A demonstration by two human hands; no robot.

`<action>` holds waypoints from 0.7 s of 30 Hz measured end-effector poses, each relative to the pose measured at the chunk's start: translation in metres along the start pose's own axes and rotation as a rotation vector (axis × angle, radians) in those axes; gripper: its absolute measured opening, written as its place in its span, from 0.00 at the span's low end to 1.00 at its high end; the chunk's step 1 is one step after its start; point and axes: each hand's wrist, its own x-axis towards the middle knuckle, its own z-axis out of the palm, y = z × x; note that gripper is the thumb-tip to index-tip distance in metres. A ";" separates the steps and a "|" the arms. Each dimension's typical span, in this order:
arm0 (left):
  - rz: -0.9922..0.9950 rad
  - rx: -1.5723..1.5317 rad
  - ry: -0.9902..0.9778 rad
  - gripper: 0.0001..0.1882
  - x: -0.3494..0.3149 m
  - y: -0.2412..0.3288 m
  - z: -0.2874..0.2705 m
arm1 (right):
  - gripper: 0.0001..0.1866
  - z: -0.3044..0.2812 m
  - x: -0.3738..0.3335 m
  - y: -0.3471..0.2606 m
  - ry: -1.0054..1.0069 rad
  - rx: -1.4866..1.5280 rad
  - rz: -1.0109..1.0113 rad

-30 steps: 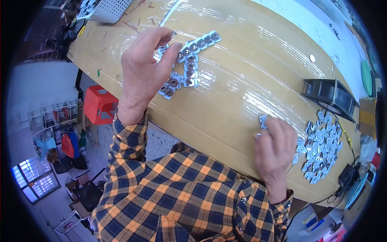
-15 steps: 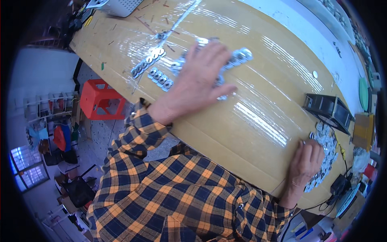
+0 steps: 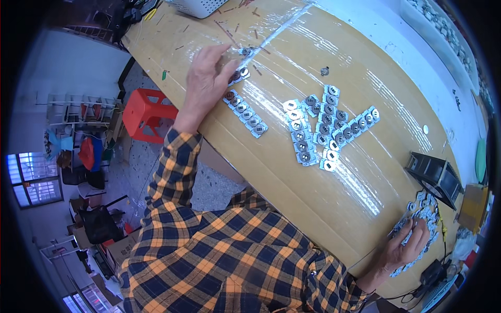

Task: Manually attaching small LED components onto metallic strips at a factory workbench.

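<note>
My left hand (image 3: pixel 206 73) is over the far left of the table, fingers apart, partly covering a short row of small square metal pieces with round centres (image 3: pixel 240 75). Just nearer lies another row of these pieces (image 3: pixel 245 113). Mid-table, several more rows form a cluster (image 3: pixel 326 122), some rows touching at angles. At the right, my right hand (image 3: pixel 407 248) rests on a heaped pile of similar silvery pieces (image 3: pixel 425 208). Its fingers are curled together, and whatever they pinch is hidden.
A black box-shaped fan (image 3: pixel 434 177) stands beside the pile, with a yellow cable (image 3: pixel 444 229) near it. One loose round piece (image 3: pixel 324 71) and a pale disc (image 3: pixel 425 129) lie farther back. A white basket (image 3: pixel 201 6) sits at the far edge; a red stool (image 3: pixel 146 115) stands left.
My left hand has moved left from the middle cluster, uncovering its rows, and now covers part of the left row. My right hand has shifted onto the pile. The whole view has shifted.
</note>
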 end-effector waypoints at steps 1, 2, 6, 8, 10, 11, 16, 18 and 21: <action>-0.003 0.004 0.004 0.26 0.002 -0.005 0.004 | 0.05 0.000 0.001 -0.001 0.011 0.014 -0.021; 0.127 0.054 0.032 0.25 0.003 -0.010 0.011 | 0.05 -0.001 0.002 -0.002 0.013 0.018 -0.025; 0.240 0.049 0.029 0.22 -0.003 0.014 0.029 | 0.05 0.000 0.000 -0.007 -0.002 0.062 -0.022; 0.285 0.039 0.117 0.15 -0.010 0.030 0.044 | 0.05 0.000 -0.003 -0.013 0.015 0.058 0.000; 0.295 -0.018 0.094 0.13 -0.016 0.051 0.053 | 0.05 -0.002 -0.003 -0.019 0.015 0.070 0.025; 0.299 -0.059 0.079 0.11 -0.019 0.062 0.054 | 0.05 -0.001 -0.003 -0.020 0.014 0.065 0.022; 0.323 -0.108 0.062 0.11 -0.021 0.101 0.067 | 0.03 -0.001 0.001 -0.026 0.059 0.134 0.001; 0.315 -0.181 0.042 0.10 -0.020 0.116 0.073 | 0.03 -0.002 0.000 -0.027 0.061 0.152 -0.011; 0.239 -0.322 0.018 0.09 -0.018 0.133 0.080 | 0.02 -0.004 0.000 -0.031 0.080 0.183 -0.008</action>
